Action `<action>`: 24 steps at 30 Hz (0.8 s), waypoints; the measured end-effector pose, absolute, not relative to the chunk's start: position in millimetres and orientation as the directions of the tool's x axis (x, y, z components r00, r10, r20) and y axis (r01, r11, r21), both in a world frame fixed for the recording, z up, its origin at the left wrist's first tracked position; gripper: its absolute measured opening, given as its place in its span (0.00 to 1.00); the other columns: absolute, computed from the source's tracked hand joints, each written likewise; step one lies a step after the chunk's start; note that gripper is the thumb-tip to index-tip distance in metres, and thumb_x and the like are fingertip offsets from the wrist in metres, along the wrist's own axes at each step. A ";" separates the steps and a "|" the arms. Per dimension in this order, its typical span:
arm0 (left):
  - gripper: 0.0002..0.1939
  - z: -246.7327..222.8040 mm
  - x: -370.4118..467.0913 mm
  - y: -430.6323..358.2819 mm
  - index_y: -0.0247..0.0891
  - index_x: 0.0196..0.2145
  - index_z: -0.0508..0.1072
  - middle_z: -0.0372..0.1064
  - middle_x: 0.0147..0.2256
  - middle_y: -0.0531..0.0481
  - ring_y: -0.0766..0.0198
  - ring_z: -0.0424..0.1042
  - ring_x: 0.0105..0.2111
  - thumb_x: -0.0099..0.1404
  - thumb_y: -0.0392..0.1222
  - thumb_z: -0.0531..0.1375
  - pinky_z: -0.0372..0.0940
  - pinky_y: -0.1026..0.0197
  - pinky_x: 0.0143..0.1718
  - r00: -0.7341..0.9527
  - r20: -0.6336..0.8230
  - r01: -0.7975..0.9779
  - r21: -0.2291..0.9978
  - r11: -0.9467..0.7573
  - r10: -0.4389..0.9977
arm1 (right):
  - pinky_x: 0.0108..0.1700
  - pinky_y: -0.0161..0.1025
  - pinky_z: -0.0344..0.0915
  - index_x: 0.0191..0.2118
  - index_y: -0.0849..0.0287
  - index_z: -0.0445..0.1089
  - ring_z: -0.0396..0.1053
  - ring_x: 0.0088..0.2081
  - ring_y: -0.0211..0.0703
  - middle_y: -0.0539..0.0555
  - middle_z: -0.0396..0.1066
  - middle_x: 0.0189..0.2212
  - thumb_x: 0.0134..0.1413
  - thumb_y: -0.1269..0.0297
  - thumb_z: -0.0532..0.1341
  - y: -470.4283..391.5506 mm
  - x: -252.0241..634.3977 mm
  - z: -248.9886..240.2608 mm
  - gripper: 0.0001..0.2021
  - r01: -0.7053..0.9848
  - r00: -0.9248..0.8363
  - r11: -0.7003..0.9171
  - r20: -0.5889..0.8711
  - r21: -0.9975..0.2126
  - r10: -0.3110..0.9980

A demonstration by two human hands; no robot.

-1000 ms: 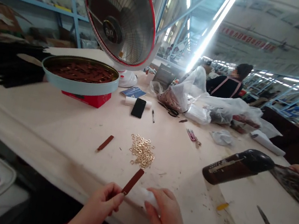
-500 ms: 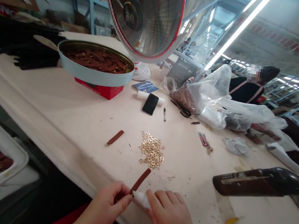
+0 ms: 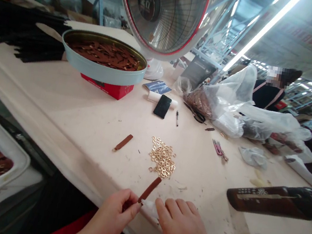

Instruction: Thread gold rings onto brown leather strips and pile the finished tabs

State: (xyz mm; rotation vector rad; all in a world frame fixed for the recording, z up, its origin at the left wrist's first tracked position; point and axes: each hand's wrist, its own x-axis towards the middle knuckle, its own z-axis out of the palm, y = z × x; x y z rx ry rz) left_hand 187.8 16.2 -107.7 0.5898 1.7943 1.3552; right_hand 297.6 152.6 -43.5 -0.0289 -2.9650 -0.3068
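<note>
At lower centre, the left hand pinched a brown strip in its fingers; the right hand gripped a white bottle, its tip at the strip's lower end. Gold rings lay heaped above.

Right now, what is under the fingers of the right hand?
The right hand covers part of a white object. Its narrow tip shows near the brown strip; the covered part cannot be seen.
</note>
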 end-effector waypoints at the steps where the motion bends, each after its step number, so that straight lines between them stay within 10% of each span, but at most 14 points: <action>1: 0.08 -107.4 188.3 16.6 0.36 0.24 0.67 0.65 0.23 0.53 0.63 0.63 0.25 0.57 0.43 0.55 0.57 0.65 0.27 -0.579 -0.314 -0.093 0.942 0.321 0.752 | 0.30 0.41 0.48 0.36 0.55 0.64 0.60 0.25 0.42 0.49 0.67 0.23 0.37 0.75 0.59 152.2 297.6 -44.3 0.15 0.038 -0.987 0.978 0.161 0.206 0.004; 6: 0.08 -105.8 190.3 18.0 0.36 0.24 0.67 0.65 0.23 0.53 0.63 0.63 0.26 0.56 0.42 0.55 0.58 0.65 0.29 -0.599 -0.294 -0.085 0.948 0.306 0.745 | 0.30 0.41 0.49 0.37 0.56 0.65 0.62 0.26 0.43 0.49 0.68 0.24 0.38 0.76 0.58 151.6 298.2 -46.8 0.15 0.050 -0.988 0.979 0.156 0.200 0.019; 14: 0.11 -100.5 191.8 15.2 0.36 0.23 0.63 0.56 0.18 0.57 0.67 0.55 0.21 0.54 0.47 0.55 0.52 0.66 0.23 -0.551 -0.353 -0.229 0.935 0.270 0.757 | 0.30 0.38 0.52 0.38 0.53 0.64 0.64 0.30 0.42 0.49 0.70 0.28 0.49 0.71 0.55 156.6 313.2 -47.5 0.09 0.189 -0.977 0.964 0.066 -0.188 0.205; 24: 0.11 -96.0 201.8 14.7 0.36 0.24 0.67 0.62 0.21 0.54 0.65 0.59 0.24 0.56 0.46 0.56 0.56 0.65 0.26 -0.587 -0.282 -0.123 0.958 0.260 0.759 | 0.29 0.40 0.47 0.33 0.53 0.64 0.61 0.26 0.42 0.47 0.67 0.23 0.38 0.73 0.60 147.2 320.5 -47.9 0.12 0.152 -0.967 0.986 0.219 0.072 0.134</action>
